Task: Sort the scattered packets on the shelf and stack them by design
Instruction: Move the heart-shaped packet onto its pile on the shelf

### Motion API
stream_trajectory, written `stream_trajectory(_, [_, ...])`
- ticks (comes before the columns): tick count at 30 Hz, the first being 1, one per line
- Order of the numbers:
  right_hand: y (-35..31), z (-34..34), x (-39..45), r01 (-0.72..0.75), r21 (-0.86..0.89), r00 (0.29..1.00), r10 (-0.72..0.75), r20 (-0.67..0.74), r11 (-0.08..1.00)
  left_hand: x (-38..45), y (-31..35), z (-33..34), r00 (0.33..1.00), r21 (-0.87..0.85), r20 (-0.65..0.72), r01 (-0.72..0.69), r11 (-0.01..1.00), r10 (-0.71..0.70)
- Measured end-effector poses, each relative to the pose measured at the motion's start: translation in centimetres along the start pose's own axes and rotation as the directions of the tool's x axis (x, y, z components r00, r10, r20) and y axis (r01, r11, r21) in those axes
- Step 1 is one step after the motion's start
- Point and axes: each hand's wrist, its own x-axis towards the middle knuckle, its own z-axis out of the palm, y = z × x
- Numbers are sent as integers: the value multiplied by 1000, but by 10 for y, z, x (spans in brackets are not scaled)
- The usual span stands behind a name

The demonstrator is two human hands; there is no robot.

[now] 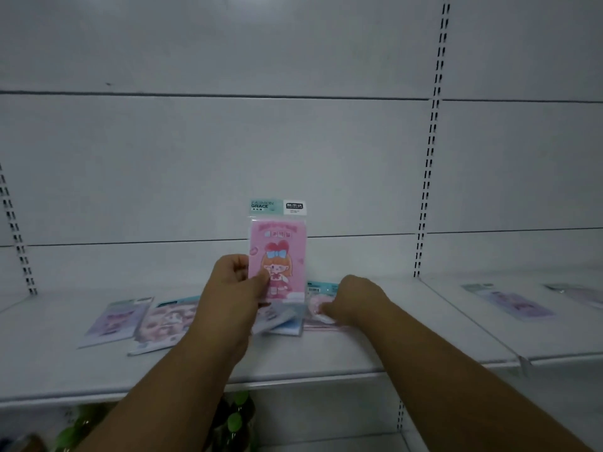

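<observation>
My left hand (236, 282) holds a pink packet (280, 246) upright above the white shelf (375, 340); it shows a cartoon girl with a red bow and a teal header card. My right hand (350, 298) rests fingers-down on a pale pink packet (321, 316) lying flat on the shelf, its fingertips pinching the packet's near edge. A light blue packet (282, 318) lies between my two hands. To the left lie a lilac packet (119, 319) and a pink-and-white packet (166, 324), side by side and overlapping.
The adjoining shelf to the right carries a lilac packet (515, 303) and another packet (577, 293) at the frame edge. Slotted uprights (427, 177) flank the white back panel. Green items (236, 415) show on the level below.
</observation>
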Motion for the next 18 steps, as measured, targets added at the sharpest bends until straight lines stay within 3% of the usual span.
stream_trajectory(4, [-7,1,-8,-49,315,988,91,-121,948,-6,-7,-14,1000,29,24,13,999,-13])
stream_trajectory(8, [-3,-8,-20,94,684,965,102,-241,724,-8,-9,-13,1000,-2,10,16,1000,-16])
stream_trajectory(12, [16,-36,-40,250,757,910,122,-397,603,-9,-6,9,1000,-23,20,-11,1000,11])
stream_trajectory(18, [86,-97,-62,295,854,900,175,-399,428,-14,-9,85,996,6,94,0,1000,0])
